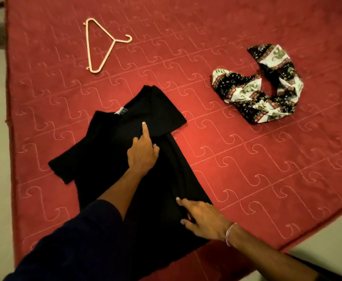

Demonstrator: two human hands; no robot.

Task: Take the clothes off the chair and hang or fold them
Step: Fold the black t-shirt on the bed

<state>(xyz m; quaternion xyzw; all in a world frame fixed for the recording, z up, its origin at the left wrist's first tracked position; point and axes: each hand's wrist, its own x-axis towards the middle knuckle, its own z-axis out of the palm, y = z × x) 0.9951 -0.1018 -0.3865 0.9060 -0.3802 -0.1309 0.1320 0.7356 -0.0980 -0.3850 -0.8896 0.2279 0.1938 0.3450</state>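
Left hand: left hand (142, 154) rests on the middle of the black T-shirt (97, 151), forefinger stretched out and pressing the cloth just beside the folded-in right sleeve, other fingers loosely curled — pinning, not pinching.
Right hand: right hand (203, 217), with a bracelet (229, 233) at the wrist, lies at the near right edge of the shirt, forefinger out along the fold, remaining fingers tucked at the cloth; whether they nip the hem I cannot tell.
Black T-shirt: spread flat on the red quilted bedspread (247, 159), collar far, hem near; right side turned in over the body, left sleeve lying out to the left.
Step in hand: folding — the first lengthwise fold looks set and is being held flat.
Next move: likely the left side and sleeve need bringing in to match, then hem up to collar.
Waiting: patterned black-and-white garment (259, 92), crumpled, far right, well apart from the shirt.
Hanger: pale plastic hanger (100, 46), far left, unused.
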